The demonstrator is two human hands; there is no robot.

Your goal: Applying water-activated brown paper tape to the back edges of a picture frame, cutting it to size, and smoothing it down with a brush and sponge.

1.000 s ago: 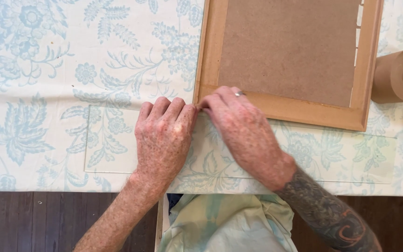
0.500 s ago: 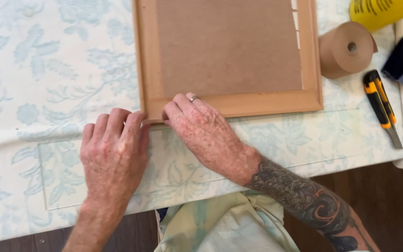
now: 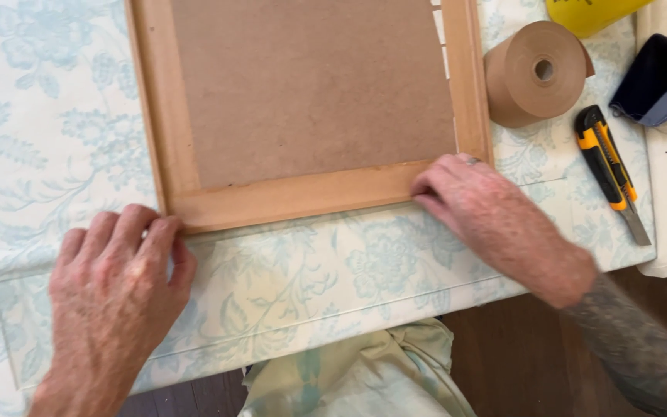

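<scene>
My left hand [image 3: 113, 289] lies flat and open, palm down on the floral fabric [image 3: 310, 270], fingertips butted against the near left corner of the wooden frame [image 3: 272, 202]; it grips nothing, only presses. My right hand [image 3: 496, 224] is also open, fingers laid along the frame's near rail close to its right corner, heel on the cloth, holding nothing. The frame sits face down on the fabric-covered table, its hardboard backing [image 3: 310, 85] upward, near rail parallel to the table's near edge and set back from it; a folded strip of fabric runs between rail and edge. Risks as I judge them: both hands press the cloth rather than clamp the frame, so uneven pressure could skew it out of square with the fold line. The fabric overhangs the near edge, and drag from my palms could pull it, bunching a wrinkle under the rail. A gap with pale slivers shows along the backing's right side, so that edge may be unseated and could shift if the frame is nudged. Toward the table's right edge lie a roll of brown paper tape [image 3: 538, 73] and a yellow-and-black utility knife [image 3: 607, 170], tip pointing at the near edge, well apart from my right wrist; a careless sweep could knock it off. Dark cloth [image 3: 658, 81] and a yellow object [image 3: 592, 11] sit beyond, at the far right corner.
</scene>
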